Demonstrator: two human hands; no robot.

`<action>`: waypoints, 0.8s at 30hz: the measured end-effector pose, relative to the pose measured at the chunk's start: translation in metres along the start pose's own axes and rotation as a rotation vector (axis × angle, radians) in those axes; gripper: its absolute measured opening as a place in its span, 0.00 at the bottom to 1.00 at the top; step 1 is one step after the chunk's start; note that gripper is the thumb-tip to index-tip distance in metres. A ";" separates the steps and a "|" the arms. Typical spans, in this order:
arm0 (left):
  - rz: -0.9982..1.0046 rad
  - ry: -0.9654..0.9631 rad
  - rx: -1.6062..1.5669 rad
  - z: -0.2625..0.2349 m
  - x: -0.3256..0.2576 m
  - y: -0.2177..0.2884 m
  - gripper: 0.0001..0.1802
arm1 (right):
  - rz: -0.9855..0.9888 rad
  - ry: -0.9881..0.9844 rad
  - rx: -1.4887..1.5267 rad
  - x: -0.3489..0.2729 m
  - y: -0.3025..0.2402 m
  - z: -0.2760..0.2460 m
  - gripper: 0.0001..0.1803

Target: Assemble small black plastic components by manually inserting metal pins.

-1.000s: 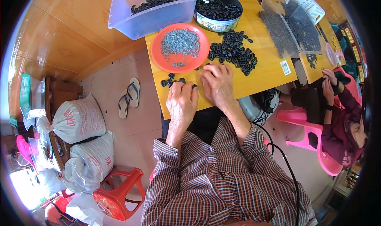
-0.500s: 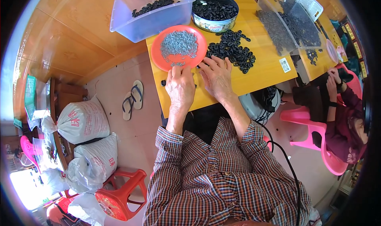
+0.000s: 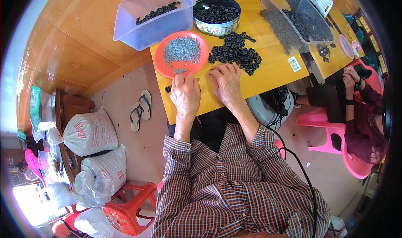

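An orange-red plate (image 3: 161,66) holds a heap of small grey metal pieces (image 3: 181,49), perhaps screws. At its near rim is my left hand (image 3: 185,96), fingers curled down together; their tips are hidden. My right hand (image 3: 228,85) rests to the right, at the near edge of a pile of black ring-like parts (image 3: 238,49). Its fingers are bent and close together, the thumb tucked toward the index. Whatever either hand pinches is too covered to name. A small black part (image 3: 168,89) lies on the table left of my left hand.
Behind the plate stand a translucent bin (image 3: 155,26) and a round tin (image 3: 217,26), both with black parts. A clear bin (image 3: 293,33) is farther right on the yellow table (image 3: 276,66). A seated person (image 3: 365,116) is at right; sacks (image 3: 94,131) and slippers (image 3: 140,110) are left.
The whole view has shifted, so the table appears farther left. My right hand's fingers have drawn in from a more spread pose. My left hand stays by the plate's near rim.
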State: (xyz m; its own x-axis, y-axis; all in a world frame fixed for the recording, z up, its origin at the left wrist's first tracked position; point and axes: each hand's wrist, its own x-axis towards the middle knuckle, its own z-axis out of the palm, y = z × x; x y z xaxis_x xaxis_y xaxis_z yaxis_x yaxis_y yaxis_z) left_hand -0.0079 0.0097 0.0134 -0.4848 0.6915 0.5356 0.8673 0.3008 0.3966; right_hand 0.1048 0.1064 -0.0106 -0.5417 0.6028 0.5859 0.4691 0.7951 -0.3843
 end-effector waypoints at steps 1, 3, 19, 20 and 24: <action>-0.007 -0.014 0.010 -0.001 -0.001 0.001 0.12 | 0.010 0.007 0.021 -0.001 0.000 -0.003 0.07; 0.004 0.011 -0.010 -0.003 -0.003 0.002 0.12 | -0.018 0.049 0.057 -0.001 0.001 -0.012 0.06; -0.058 0.054 -0.127 -0.019 -0.031 0.001 0.09 | 0.374 0.075 -0.213 -0.003 0.050 -0.032 0.05; -0.065 0.057 -0.122 -0.020 -0.032 0.000 0.09 | 0.370 0.071 -0.209 -0.003 0.049 -0.031 0.05; -0.083 0.056 -0.130 -0.025 -0.036 0.000 0.08 | 0.361 -0.005 -0.209 -0.001 0.041 -0.036 0.06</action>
State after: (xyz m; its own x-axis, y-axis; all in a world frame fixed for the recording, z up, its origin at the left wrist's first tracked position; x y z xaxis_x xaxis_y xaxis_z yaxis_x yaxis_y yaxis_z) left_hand 0.0069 -0.0321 0.0127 -0.5628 0.6287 0.5366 0.8038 0.2651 0.5326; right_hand 0.1497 0.1357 -0.0017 -0.3192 0.8411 0.4367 0.7610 0.5021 -0.4109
